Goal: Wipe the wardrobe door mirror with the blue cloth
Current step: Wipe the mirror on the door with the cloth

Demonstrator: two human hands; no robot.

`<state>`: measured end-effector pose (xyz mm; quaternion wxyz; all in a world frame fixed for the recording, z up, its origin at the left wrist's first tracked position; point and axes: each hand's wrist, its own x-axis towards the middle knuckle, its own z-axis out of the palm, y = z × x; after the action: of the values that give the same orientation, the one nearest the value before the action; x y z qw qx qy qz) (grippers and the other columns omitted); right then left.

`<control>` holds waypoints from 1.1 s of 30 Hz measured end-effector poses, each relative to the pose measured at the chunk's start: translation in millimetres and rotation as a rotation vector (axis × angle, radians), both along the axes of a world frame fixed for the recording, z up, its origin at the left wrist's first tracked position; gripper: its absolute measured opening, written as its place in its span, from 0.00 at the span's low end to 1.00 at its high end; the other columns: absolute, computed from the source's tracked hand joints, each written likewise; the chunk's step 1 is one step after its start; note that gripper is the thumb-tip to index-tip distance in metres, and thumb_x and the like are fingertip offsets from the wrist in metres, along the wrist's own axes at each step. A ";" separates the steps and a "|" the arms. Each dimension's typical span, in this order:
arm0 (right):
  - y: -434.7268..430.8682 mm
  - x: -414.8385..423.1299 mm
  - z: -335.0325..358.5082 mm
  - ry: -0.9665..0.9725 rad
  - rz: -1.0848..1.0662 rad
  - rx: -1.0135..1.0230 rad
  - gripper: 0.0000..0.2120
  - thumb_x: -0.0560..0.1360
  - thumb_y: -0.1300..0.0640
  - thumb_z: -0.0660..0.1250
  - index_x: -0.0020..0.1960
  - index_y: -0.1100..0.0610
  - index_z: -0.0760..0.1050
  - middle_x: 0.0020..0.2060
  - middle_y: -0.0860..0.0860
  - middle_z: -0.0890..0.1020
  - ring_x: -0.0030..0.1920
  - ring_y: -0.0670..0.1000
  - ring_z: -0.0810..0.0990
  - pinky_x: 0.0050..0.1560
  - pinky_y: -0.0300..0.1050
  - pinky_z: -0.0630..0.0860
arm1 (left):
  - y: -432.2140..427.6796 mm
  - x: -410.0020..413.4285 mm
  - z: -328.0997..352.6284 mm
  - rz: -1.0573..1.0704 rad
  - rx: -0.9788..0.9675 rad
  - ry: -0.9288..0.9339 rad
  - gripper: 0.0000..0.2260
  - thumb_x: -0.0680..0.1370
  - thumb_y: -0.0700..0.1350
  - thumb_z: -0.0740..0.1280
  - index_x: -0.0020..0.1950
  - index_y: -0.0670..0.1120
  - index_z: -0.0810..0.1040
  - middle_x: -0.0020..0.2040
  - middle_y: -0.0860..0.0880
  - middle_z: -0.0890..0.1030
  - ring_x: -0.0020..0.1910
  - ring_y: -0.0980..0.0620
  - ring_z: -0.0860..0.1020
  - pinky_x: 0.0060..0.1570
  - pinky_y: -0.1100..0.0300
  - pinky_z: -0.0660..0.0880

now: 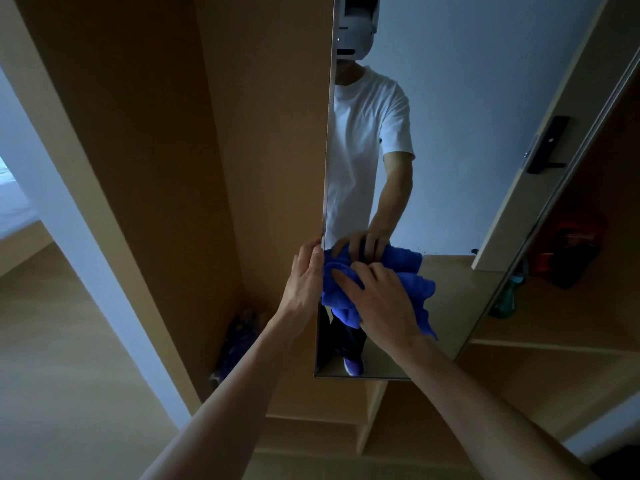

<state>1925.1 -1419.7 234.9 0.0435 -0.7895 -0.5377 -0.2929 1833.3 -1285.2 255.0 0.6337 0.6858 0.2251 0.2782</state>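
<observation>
While the right hand [381,303] presses the blue cloth [420,289] flat against the mirror [457,133], its fingers spread and only lightly bent over the bunched fabric, the left hand [303,275] grips the mirror's left edge, fingers curled round it as if to steady the door. The wiping looks to be under way, with the cloth low on the glass near the left edge and a loose tail hanging below the wrist. How much of the pane is already clean cannot be judged in this dim light; small specks show on the glass just right of the cloth. The next move probably calls for even pressure and a sweep across or up the tall pane, with the left hand bracing the door so it does not swing. The cloth is thick, soft and crumpled, likely a towelling weave. The mirror is a long, narrow, frameless sheet, hard and slick, and it reflects a person in a white T-shirt. Beside it stands the smooth, matt wooden wardrobe panel [180,140], with shelves [540,346] of the same pale wood on the right and a light floor [69,375] below.
</observation>
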 end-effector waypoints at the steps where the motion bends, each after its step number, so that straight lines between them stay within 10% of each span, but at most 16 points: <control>1: 0.6 0.8 -1.3 0.000 0.005 -0.010 0.32 0.68 0.49 0.79 0.70 0.51 0.74 0.55 0.55 0.81 0.47 0.57 0.79 0.49 0.52 0.78 | -0.5 -0.3 0.2 0.000 0.000 -0.003 0.18 0.84 0.60 0.53 0.71 0.60 0.72 0.69 0.49 0.76 0.68 0.49 0.76 0.70 0.44 0.72; 8: -8.5 8.5 30.1 0.056 0.067 0.069 0.26 0.74 0.59 0.66 0.72 0.53 0.72 0.60 0.57 0.77 0.50 0.57 0.76 0.51 0.54 0.76 | -5.3 -2.3 -1.5 -0.002 0.003 0.028 0.20 0.82 0.64 0.52 0.72 0.63 0.70 0.69 0.51 0.76 0.71 0.48 0.72 0.73 0.41 0.67; 14: -30.2 35.0 91.9 0.011 0.082 0.191 0.28 0.73 0.59 0.75 0.71 0.55 0.75 0.58 0.58 0.78 0.50 0.58 0.76 0.51 0.55 0.75 | -18.4 1.9 -7.3 0.055 0.079 0.108 0.21 0.87 0.53 0.55 0.81 0.59 0.59 0.78 0.49 0.64 0.76 0.47 0.65 0.75 0.45 0.63; 19: -38.3 47.3 103.8 -0.025 0.102 0.219 0.28 0.73 0.54 0.76 0.71 0.54 0.75 0.56 0.56 0.78 0.50 0.57 0.76 0.50 0.54 0.75 | -24.4 6.6 -9.9 0.095 0.071 0.121 0.31 0.81 0.37 0.62 0.81 0.57 0.60 0.73 0.46 0.69 0.70 0.47 0.70 0.59 0.55 0.71; 23: -41.7 51.8 81.7 -0.023 0.133 0.180 0.27 0.73 0.56 0.75 0.71 0.53 0.75 0.58 0.56 0.78 0.50 0.58 0.76 0.50 0.54 0.74 | -28.0 8.0 -10.3 0.134 0.055 0.126 0.32 0.75 0.43 0.62 0.79 0.60 0.61 0.71 0.48 0.70 0.66 0.49 0.72 0.48 0.64 0.70; 33: -58.6 54.3 11.7 0.025 0.122 -0.023 0.27 0.75 0.60 0.70 0.73 0.52 0.72 0.60 0.56 0.78 0.52 0.58 0.76 0.53 0.53 0.76 | -33.2 12.5 -9.7 0.157 0.106 0.155 0.39 0.70 0.46 0.65 0.80 0.58 0.57 0.75 0.46 0.67 0.71 0.45 0.70 0.68 0.40 0.72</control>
<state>1979.4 -1478.3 246.6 0.0591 -0.7592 -0.5875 -0.2737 1845.7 -1318.4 245.3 0.5533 0.7182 0.3116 0.2847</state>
